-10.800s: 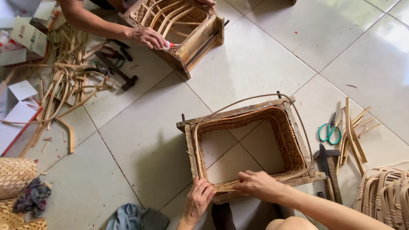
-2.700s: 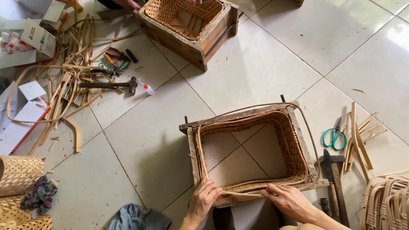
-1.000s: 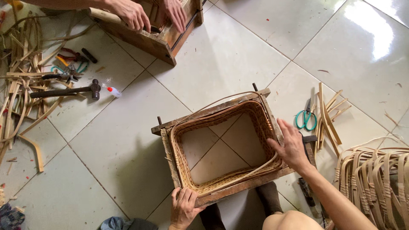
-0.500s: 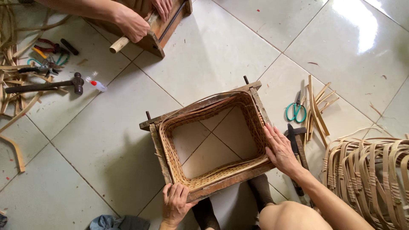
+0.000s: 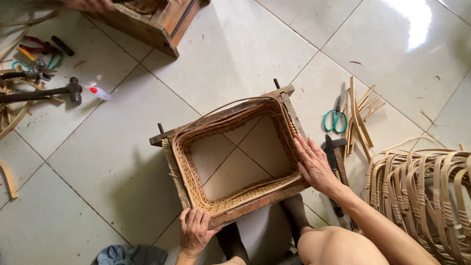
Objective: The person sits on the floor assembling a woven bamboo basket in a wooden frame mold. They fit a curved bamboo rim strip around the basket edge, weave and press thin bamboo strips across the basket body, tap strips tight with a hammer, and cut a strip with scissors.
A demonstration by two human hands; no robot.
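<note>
A rectangular wooden frame mould (image 5: 172,157) sits on the tiled floor with a woven rattan basket wall (image 5: 186,167) inside it; floor tiles show through its open bottom. My left hand (image 5: 195,231) grips the frame's near left corner. My right hand (image 5: 314,164) lies flat with fingers extended against the frame's right side, next to the woven rim. A thin rattan strip (image 5: 230,104) arcs over the far edge.
Green-handled scissors (image 5: 334,118), loose rattan strips (image 5: 360,118) and a dark tool (image 5: 332,162) lie to the right. A bundle of bent rattan (image 5: 427,196) is at the far right. Another person's hand (image 5: 91,5) works on a second wooden frame (image 5: 152,24); hammer (image 5: 44,92) at left.
My right hand moved from the near edge to the frame's right side. The view shifted, so the frame sits more central, and the other person's frame slid to the top edge.
</note>
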